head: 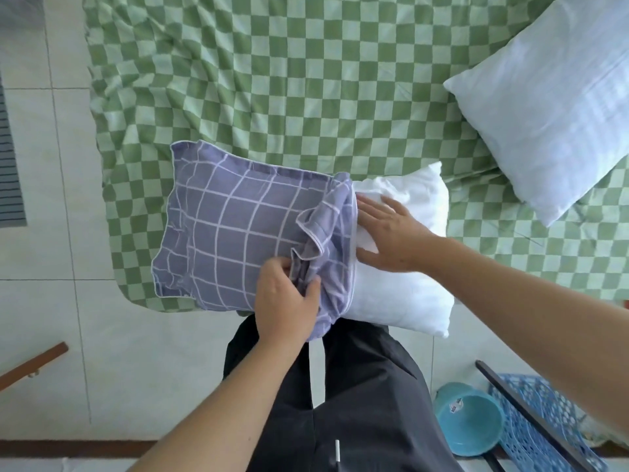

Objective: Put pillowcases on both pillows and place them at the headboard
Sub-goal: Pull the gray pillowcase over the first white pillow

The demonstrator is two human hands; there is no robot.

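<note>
On the bed (272, 80), at its near edge, lies 1 pillow (401, 291), its left part inside a pillowcase (221, 226). The left hand (286, 298) grips the pillowcase's bunched opening, and the right hand (391, 233) rests on the pillow just right of it. A 2nd pillow (551, 107) lies farther back on the right, and a bucket (469, 424) stands on the floor (51, 318) at the near right, beside a basket (544, 420).

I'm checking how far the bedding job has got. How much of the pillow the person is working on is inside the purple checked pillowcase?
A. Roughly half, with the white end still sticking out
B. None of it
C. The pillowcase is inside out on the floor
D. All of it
A: the pillowcase covers one end of the pillow, bunched where the left hand grips it, while the right hand rests on the bare white end.
</note>
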